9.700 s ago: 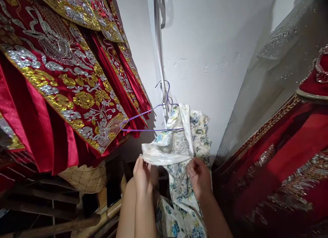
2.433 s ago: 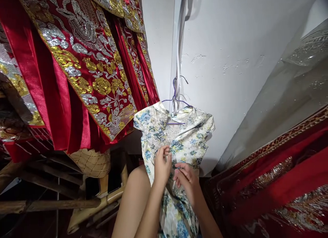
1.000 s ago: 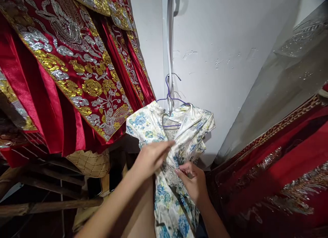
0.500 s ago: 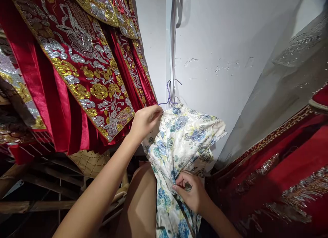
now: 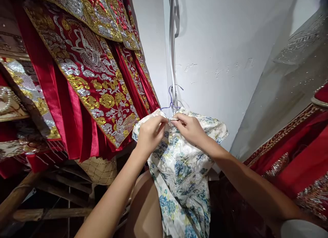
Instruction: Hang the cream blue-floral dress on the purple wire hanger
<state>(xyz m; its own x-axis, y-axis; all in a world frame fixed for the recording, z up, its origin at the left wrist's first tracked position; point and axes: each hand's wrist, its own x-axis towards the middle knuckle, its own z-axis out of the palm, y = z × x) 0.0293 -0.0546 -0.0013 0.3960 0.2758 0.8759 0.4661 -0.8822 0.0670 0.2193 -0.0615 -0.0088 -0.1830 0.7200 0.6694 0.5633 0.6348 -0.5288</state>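
A white dress (image 5: 181, 169) with blue roses and yellow-green leaves hangs in front of me on a thin purple wire hanger (image 5: 171, 98). Just below the hanger's hook, both hands pinch the dress at its neckline. My left hand (image 5: 151, 133) is closed on the left edge of the collar, thumb against fingers. Close beside it, my right hand (image 5: 190, 128) grips the right edge of the neckline, the fingertips of both hands almost meeting. Whatever small fastening may lie between the fingertips is too small to make out. The skirt of the dress falls beside my bare knee (image 5: 143, 204).
Red garments (image 5: 102, 87) with gold and silver sequins hang at the left. Below them are a woven basket (image 5: 101, 169) and wooden poles (image 5: 51, 213). A white wall (image 5: 212, 43) stands behind the dress. More red beaded cloth (image 5: 304, 156) is at the right.
My right hand has risen from the waist of the dress to its neckline, beside my left hand. The dress front now hangs flatter, and the view has shifted slightly.
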